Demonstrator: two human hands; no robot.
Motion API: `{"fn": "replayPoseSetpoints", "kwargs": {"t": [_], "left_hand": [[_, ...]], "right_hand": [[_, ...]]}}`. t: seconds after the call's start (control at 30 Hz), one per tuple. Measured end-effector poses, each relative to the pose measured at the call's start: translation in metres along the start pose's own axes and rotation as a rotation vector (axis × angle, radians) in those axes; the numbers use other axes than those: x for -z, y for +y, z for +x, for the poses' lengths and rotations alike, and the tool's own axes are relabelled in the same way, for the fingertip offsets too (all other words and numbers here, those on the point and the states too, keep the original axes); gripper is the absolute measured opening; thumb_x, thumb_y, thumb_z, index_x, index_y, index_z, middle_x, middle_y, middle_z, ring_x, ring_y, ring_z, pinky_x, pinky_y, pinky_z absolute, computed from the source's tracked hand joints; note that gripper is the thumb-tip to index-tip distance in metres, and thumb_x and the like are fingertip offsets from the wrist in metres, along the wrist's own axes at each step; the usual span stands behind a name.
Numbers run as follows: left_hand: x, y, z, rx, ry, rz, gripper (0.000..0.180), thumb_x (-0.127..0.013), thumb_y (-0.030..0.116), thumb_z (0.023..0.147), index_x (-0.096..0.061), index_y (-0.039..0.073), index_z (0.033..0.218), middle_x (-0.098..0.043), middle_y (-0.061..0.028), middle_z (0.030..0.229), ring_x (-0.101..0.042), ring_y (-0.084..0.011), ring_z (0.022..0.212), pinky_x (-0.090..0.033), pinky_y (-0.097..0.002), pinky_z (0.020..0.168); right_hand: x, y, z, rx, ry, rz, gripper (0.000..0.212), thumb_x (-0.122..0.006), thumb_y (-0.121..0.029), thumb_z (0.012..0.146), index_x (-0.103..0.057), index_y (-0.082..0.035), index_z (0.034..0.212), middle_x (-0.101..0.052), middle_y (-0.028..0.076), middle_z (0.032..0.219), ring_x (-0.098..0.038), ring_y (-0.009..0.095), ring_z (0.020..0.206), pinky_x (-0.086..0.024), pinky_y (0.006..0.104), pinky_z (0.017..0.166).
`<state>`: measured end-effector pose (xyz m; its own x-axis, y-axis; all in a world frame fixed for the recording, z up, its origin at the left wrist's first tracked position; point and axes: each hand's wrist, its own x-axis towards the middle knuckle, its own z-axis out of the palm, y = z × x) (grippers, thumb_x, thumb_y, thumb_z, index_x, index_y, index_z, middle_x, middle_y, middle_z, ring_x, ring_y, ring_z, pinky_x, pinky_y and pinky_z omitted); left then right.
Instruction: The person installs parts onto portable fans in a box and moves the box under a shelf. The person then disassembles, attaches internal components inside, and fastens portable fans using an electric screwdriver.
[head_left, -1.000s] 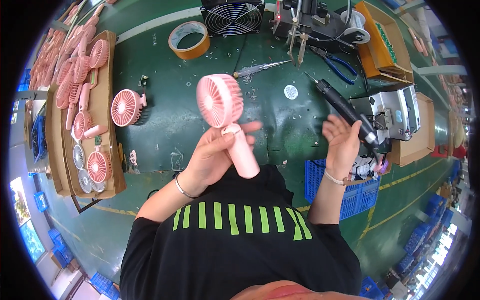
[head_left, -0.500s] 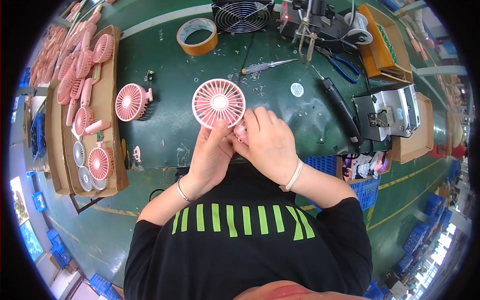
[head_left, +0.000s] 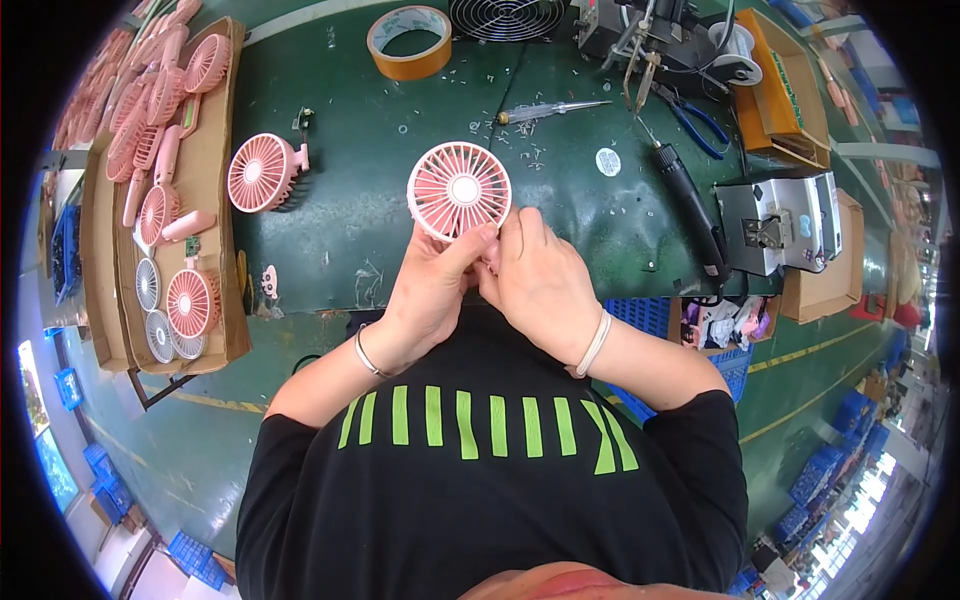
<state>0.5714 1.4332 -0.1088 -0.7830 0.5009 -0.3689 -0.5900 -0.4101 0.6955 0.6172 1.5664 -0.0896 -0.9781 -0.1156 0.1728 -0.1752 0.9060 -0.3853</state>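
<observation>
A pink handheld fan (head_left: pixel 462 188) is held above the near edge of the green bench, its round grille facing up. My left hand (head_left: pixel 432 285) grips the fan head's lower rim, thumb lying on the grille. Closed around the fan's pink lower end, my right hand (head_left: pixel 540 280) hides most of that part, with only a bit showing between the fingers. Left of my hands lies another pink fan head (head_left: pixel 262 173), a small green circuit board (head_left: pixel 303 122) sticking up beside it.
Cardboard trays (head_left: pixel 238 300) of pink fan parts stand at the left. Across the bench are a tape roll (head_left: pixel 415 62), a screwdriver (head_left: pixel 550 112), loose screws, blue-handled pliers (head_left: pixel 700 130) and a black electric screwdriver (head_left: pixel 692 212). A grey metal device (head_left: pixel 775 228) sits at the right.
Bench items appear shifted upward in the picture as the view moves. The fan has moved slightly right relative to my body, and both hands keep hold of it.
</observation>
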Motion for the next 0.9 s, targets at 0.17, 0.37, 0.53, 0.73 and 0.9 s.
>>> {"fn": "replayPoseSetpoints", "kwargs": {"t": [0.17, 0.37, 0.53, 0.73, 0.9], "left_hand": [[-0.005, 0.002, 0.000, 0.014, 0.029, 0.012, 0.016, -0.062, 0.007, 0.090, -0.053, 0.009, 0.103, -0.062, 0.0000, 0.080, -0.059, -0.0081, 0.070, -0.048, -0.0228, 0.061], [0.005, 0.000, 0.003, 0.036, -0.016, 0.010, 0.022, -0.062, 0.008, 0.090, -0.051, 0.010, 0.109, -0.062, 0.0000, 0.086, -0.060, -0.0087, 0.074, -0.050, -0.0238, 0.064], [0.008, 0.007, 0.002, 0.115, 0.037, 0.026, 0.031, -0.065, 0.010, 0.088, -0.050, 0.010, 0.115, -0.062, -0.0013, 0.100, -0.062, -0.0103, 0.083, -0.054, -0.0283, 0.072], [0.015, 0.019, 0.004, 0.241, -0.045, -0.032, 0.029, -0.050, 0.024, 0.096, -0.056, 0.001, 0.112, -0.067, -0.0091, 0.097, -0.067, -0.0174, 0.084, -0.057, -0.0343, 0.077], [0.015, 0.026, -0.002, 0.192, -0.134, -0.007, 0.034, -0.052, 0.018, 0.094, -0.047, -0.001, 0.121, -0.064, -0.0118, 0.102, -0.069, -0.0202, 0.082, -0.059, -0.0346, 0.072]], "right_hand": [[0.000, 0.003, 0.000, -0.003, -0.013, 0.029, 0.038, -0.068, -0.019, 0.078, -0.047, 0.004, 0.099, -0.048, 0.016, 0.089, -0.059, 0.030, 0.072, -0.053, 0.0355, 0.062], [-0.001, 0.004, 0.002, -0.006, -0.066, 0.042, 0.036, -0.067, -0.019, 0.079, -0.047, 0.005, 0.099, -0.049, 0.017, 0.090, -0.060, 0.030, 0.074, -0.053, 0.0362, 0.063], [0.013, 0.005, -0.002, -0.028, -0.157, 0.165, 0.032, -0.062, -0.020, 0.084, -0.049, 0.006, 0.097, -0.052, 0.019, 0.089, -0.061, 0.033, 0.076, -0.053, 0.0385, 0.064], [0.030, 0.022, 0.002, -0.176, -0.053, 0.057, 0.045, -0.066, -0.031, 0.084, -0.050, 0.003, 0.109, -0.053, 0.019, 0.096, -0.061, 0.036, 0.081, -0.051, 0.0415, 0.069], [0.017, 0.035, -0.015, -0.102, 0.287, -0.142, 0.055, -0.073, -0.023, 0.081, -0.050, 0.004, 0.123, -0.054, 0.016, 0.103, -0.059, 0.025, 0.074, -0.050, 0.0334, 0.067]]}}
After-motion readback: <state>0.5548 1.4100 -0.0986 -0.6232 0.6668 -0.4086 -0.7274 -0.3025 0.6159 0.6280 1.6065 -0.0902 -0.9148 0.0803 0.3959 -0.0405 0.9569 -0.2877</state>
